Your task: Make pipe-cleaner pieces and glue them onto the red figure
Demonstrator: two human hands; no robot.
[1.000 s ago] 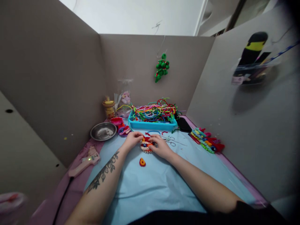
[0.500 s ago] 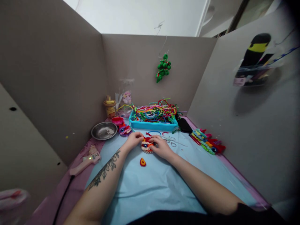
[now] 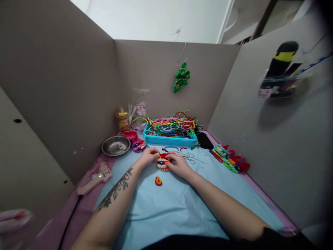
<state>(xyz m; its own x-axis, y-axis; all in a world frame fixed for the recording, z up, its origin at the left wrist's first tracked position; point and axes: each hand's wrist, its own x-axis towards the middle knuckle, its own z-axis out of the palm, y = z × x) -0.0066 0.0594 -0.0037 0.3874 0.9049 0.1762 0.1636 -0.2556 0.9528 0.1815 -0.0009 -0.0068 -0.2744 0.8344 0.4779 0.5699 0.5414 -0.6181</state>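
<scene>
Between my hands rests a small pipe-cleaner figure (image 3: 163, 165), with cream and orange ridged bands, a dark blue spot and a red top. My left hand (image 3: 150, 155) pinches at its upper left edge, where a bit of orange shows by the fingertips. My right hand (image 3: 179, 163) is closed on its right side, thumb on the front. Just below lies a loose teardrop-shaped loop (image 3: 158, 181), yellow-orange inside with a red rim. Scissors (image 3: 191, 158) lie behind my right hand, partly hidden by it.
A blue tray (image 3: 171, 140) heaped with colourful pipe cleaners stands at the back. To the left are a metal bowl (image 3: 116, 146) and a lit pink glue gun (image 3: 96, 180). Finished-looking colourful pieces (image 3: 229, 158) and a black phone (image 3: 205, 140) lie right. Grey partitions enclose the table.
Both hands stay on the pipe-cleaner figure in almost the same pose. The whole view has shifted slightly; nothing is visibly picked up or let go.
</scene>
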